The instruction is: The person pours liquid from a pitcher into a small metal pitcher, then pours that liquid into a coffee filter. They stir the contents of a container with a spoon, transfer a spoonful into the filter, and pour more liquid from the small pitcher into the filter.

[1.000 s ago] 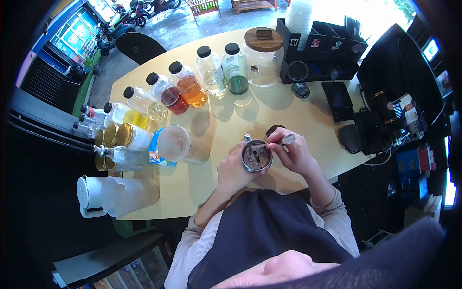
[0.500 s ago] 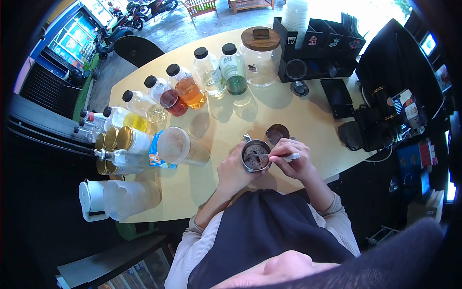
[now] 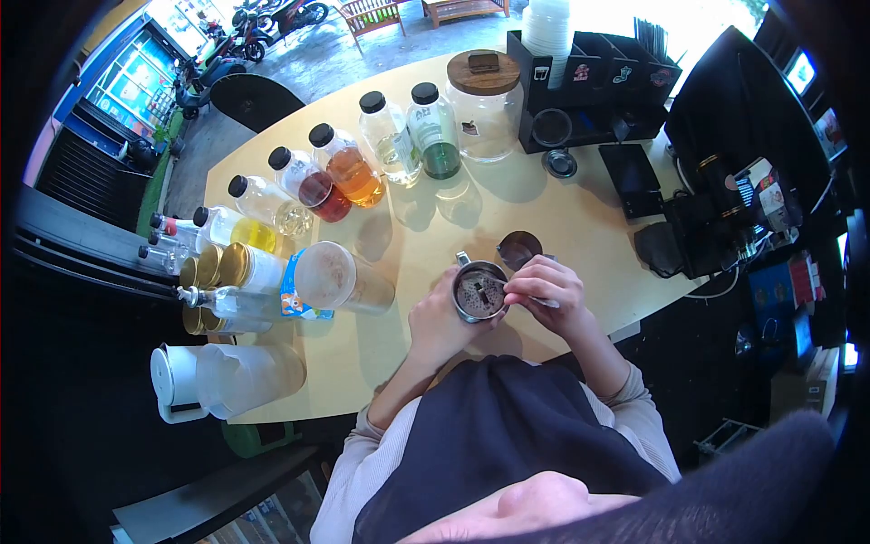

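The left hand (image 3: 439, 319) grips a metal cup (image 3: 480, 292) near the desk (image 3: 594, 254) edge; the right hand (image 3: 555, 295) pinches a utensil (image 3: 546, 302). Beyond the cup, a jar (image 3: 496, 113) bears a sticker (image 3: 469, 129) (unreadable).

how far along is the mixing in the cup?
Done: frothy brown liquid is in the metal cup. In hand: the left hand steadies the cup; the right hand holds a spoon over its rim. Left: probably more stirring, since dark patches show on top (clumps or reflection, can't tell), then spoon out.
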A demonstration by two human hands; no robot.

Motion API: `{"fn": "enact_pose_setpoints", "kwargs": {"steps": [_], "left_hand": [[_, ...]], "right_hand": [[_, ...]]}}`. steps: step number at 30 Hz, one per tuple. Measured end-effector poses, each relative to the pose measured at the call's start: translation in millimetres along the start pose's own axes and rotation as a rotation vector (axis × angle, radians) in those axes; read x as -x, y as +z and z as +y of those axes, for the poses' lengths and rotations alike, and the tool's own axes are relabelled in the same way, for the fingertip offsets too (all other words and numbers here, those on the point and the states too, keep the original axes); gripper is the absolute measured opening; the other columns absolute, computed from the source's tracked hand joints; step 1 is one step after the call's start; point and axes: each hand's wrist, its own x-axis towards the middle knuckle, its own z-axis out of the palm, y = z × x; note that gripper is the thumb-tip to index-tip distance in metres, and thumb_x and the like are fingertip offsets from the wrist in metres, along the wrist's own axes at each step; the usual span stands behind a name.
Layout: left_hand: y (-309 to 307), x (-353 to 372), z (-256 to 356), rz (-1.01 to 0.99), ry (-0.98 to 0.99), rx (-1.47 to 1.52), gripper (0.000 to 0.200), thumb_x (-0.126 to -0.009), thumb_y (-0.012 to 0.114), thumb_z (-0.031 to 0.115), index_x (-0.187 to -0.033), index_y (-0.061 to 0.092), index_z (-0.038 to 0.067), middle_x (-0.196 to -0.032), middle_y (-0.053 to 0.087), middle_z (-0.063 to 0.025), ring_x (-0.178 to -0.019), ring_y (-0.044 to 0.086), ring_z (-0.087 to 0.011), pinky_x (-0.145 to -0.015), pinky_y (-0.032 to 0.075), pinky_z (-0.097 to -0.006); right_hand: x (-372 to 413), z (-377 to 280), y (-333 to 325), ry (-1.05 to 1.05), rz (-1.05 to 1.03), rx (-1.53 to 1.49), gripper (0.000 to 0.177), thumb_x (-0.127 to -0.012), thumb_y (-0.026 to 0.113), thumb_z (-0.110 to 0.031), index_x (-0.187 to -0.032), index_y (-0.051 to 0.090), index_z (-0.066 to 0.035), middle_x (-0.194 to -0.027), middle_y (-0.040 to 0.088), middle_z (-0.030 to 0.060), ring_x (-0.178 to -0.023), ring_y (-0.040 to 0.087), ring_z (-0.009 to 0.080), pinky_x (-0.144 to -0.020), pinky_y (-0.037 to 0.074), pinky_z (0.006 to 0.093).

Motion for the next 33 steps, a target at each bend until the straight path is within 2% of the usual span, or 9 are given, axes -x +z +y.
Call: {"fn": "enact_pose_setpoints", "kwargs": {"steps": [3, 6, 9, 11, 18, 20, 27, 29, 33], "left_hand": [[3.2, 0.3, -3.9, 0.014, 0.017, -0.021, 0.087, -0.059, 0.088, 0.052, -0.126, 0.054, 0.009, -0.107, 0.07, -0.012, -0.092, 0.071, -0.0312, -0.075, 0.057, -0.0426], [7.6, 0.5, -8.6, 0.116, 0.108, 0.018, 0.077, -0.06, 0.088, 0.055, -0.118, 0.057, 0.015, -0.088, 0.072, -0.0089, -0.079, 0.071, -0.0331, -0.067, 0.056, -0.0425], [8.1, -0.2, -7.8, 0.128, 0.093, 0.024, 0.076, -0.06, 0.088, 0.055, -0.117, 0.057, 0.016, -0.088, 0.072, -0.0084, -0.079, 0.071, -0.0329, -0.067, 0.056, -0.0426], [4.4, -1.0, -5.8, 0.023, 0.027, 0.016, 0.087, -0.059, 0.088, 0.052, -0.126, 0.054, 0.009, -0.108, 0.07, -0.012, -0.093, 0.071, -0.0311, -0.077, 0.057, -0.0426], [1.7, -0.8, -2.6, -0.003, 0.018, 0.021, 0.09, -0.058, 0.088, 0.052, -0.129, 0.053, 0.008, -0.108, 0.07, -0.0123, -0.092, 0.071, -0.0314, -0.076, 0.057, -0.0428], [5.5, 0.3, -6.4, 0.108, 0.099, 0.02, 0.075, -0.06, 0.088, 0.054, -0.117, 0.057, 0.016, -0.091, 0.071, -0.0074, -0.08, 0.071, -0.0329, -0.068, 0.056, -0.0432], [6.8, -0.8, -8.9, 0.104, 0.088, -0.002, 0.076, -0.06, 0.088, 0.053, -0.118, 0.056, 0.016, -0.091, 0.071, -0.0077, -0.081, 0.071, -0.0326, -0.068, 0.056, -0.043], [-1.2, -0.7, -1.3, -0.023, 0.015, 0.019, 0.09, -0.058, 0.088, 0.05, -0.129, 0.053, 0.009, -0.109, 0.069, -0.0112, -0.094, 0.071, -0.0309, -0.077, 0.056, -0.0422], [4.5, -0.7, -6.2, -0.002, 0.018, 0.029, 0.087, -0.058, 0.088, 0.05, -0.128, 0.053, 0.011, -0.109, 0.069, -0.0108, -0.095, 0.07, -0.0307, -0.078, 0.056, -0.0421]], "right_hand": [[1.4, -6.1, -0.3, 0.035, -0.057, -0.082, 0.023, -0.076, 0.082, -0.011, -0.094, 0.067, -0.007, -0.082, 0.067, 0.0057, -0.072, 0.065, 0.0224, -0.061, 0.052, 0.0332], [0.5, -5.0, -1.4, 0.022, -0.049, -0.032, 0.022, -0.075, 0.083, -0.015, -0.088, 0.067, -0.004, -0.079, 0.068, 0.0061, -0.07, 0.066, 0.0227, -0.061, 0.053, 0.0324], [-3.2, -4.1, -6.0, 0.045, -0.039, 0.037, 0.022, -0.077, 0.082, -0.017, -0.088, 0.067, -0.005, -0.079, 0.068, 0.0065, -0.069, 0.066, 0.0229, -0.06, 0.052, 0.0318], [-4.8, -6.4, -6.9, 0.076, -0.06, -0.018, 0.02, -0.078, 0.081, -0.016, -0.088, 0.067, -0.005, -0.08, 0.068, 0.0068, -0.069, 0.066, 0.022, -0.06, 0.052, 0.0315], [-4.0, -11.3, -12.3, 0.368, -0.051, -0.169, 0.014, -0.083, 0.076, -0.004, -0.093, 0.066, -0.004, -0.086, 0.068, 0.009, -0.076, 0.067, 0.0223, -0.065, 0.053, 0.0316], [-2.8, -8.7, -10.7, 0.372, -0.019, -0.158, 0.013, -0.083, 0.075, -0.003, -0.091, 0.065, -0.003, -0.087, 0.068, 0.0089, -0.076, 0.068, 0.0225, -0.067, 0.054, 0.0316], [-2.5, -10.4, -10.9, 0.355, -0.079, -0.2, 0.013, -0.084, 0.074, -0.002, -0.092, 0.064, -0.003, -0.086, 0.069, 0.0081, -0.077, 0.067, 0.0221, -0.069, 0.053, 0.0321], [-2.7, -9.7, -10.2, 0.366, -0.044, -0.211, 0.012, -0.084, 0.073, -0.002, -0.091, 0.064, -0.003, -0.086, 0.069, 0.0082, -0.076, 0.066, 0.0223, -0.069, 0.053, 0.0321], [-4.3, -11.1, -11.6, 0.32, -0.081, -0.232, 0.012, -0.084, 0.072, 0.0, -0.091, 0.063, -0.003, -0.084, 0.068, 0.0089, -0.074, 0.066, 0.023, -0.067, 0.052, 0.0327]]}}
